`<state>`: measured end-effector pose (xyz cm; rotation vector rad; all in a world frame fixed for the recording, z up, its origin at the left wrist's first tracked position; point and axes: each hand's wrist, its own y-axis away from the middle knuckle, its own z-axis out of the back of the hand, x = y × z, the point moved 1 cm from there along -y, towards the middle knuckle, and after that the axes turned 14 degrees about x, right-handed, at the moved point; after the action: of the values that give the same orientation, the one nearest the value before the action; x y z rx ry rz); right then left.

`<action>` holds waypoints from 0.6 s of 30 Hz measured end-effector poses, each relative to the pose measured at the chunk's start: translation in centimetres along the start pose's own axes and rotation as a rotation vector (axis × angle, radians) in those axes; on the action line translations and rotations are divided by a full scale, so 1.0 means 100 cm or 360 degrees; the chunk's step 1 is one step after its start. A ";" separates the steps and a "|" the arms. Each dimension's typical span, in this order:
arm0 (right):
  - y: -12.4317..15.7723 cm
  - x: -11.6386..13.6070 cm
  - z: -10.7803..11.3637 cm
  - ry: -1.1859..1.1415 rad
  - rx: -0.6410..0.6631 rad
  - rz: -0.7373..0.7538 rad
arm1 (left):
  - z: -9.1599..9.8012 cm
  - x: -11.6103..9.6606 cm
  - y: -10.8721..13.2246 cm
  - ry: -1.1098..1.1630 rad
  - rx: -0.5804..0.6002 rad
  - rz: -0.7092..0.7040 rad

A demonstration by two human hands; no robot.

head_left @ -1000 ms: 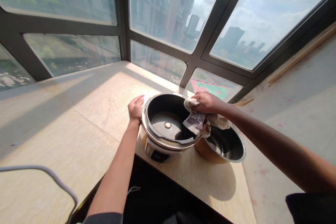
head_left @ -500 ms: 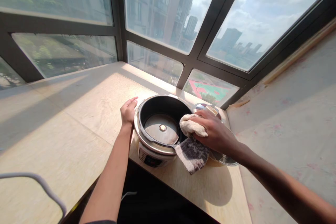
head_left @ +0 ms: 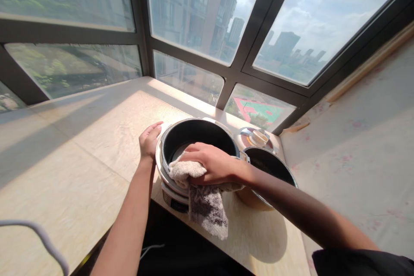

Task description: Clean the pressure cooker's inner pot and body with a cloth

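Observation:
A round cooker (head_left: 171, 189) with a dark inside stands open at the front edge of a pale wooden counter (head_left: 84, 155). My left hand (head_left: 148, 141) rests against its left outer wall, fingers curved round the rim. My right hand (head_left: 211, 166) presses a beige and grey cloth (head_left: 203, 205) onto the cooker's near rim; the cloth hangs down over the front. The fingers are closed on the cloth.
A dark inner pot (head_left: 270, 168) stands right of the cooker, and behind it lies a lid (head_left: 255, 137) with a knob. Tall windows (head_left: 200, 13) close off the back. A grey cable (head_left: 42, 239) loops at the lower left. The counter edge drops off just in front.
My right hand has carried the cloth from the far right rim round to the near front rim. The view has shifted slightly; my left hand has stayed on the cooker's side.

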<state>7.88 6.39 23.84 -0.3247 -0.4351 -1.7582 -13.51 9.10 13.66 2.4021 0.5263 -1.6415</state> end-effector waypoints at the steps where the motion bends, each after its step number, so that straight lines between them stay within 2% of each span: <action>1: -0.005 0.001 -0.002 0.0022 -0.0028 0.0008 | -0.001 0.000 0.000 0.0021 -0.0005 0.0010; 7: -0.018 0.020 -0.005 0.0273 -0.0182 -0.0167 | -0.003 -0.002 0.002 0.0125 -0.0013 0.0017; 11: -0.027 0.032 0.001 0.0545 -0.0100 -0.0234 | -0.002 -0.002 0.005 0.0086 0.0033 -0.0031; 14: -0.039 0.031 0.007 0.0637 -0.0061 -0.0237 | 0.000 0.000 0.005 0.0096 0.0076 -0.0028; 18: -0.058 0.020 0.013 0.0691 -0.0114 -0.0314 | 0.001 0.008 0.001 0.0171 0.0074 -0.0019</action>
<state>1.74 6.42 25.20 0.0565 -0.0929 -1.9750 -13.34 9.14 12.84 2.5368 0.5263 -1.5529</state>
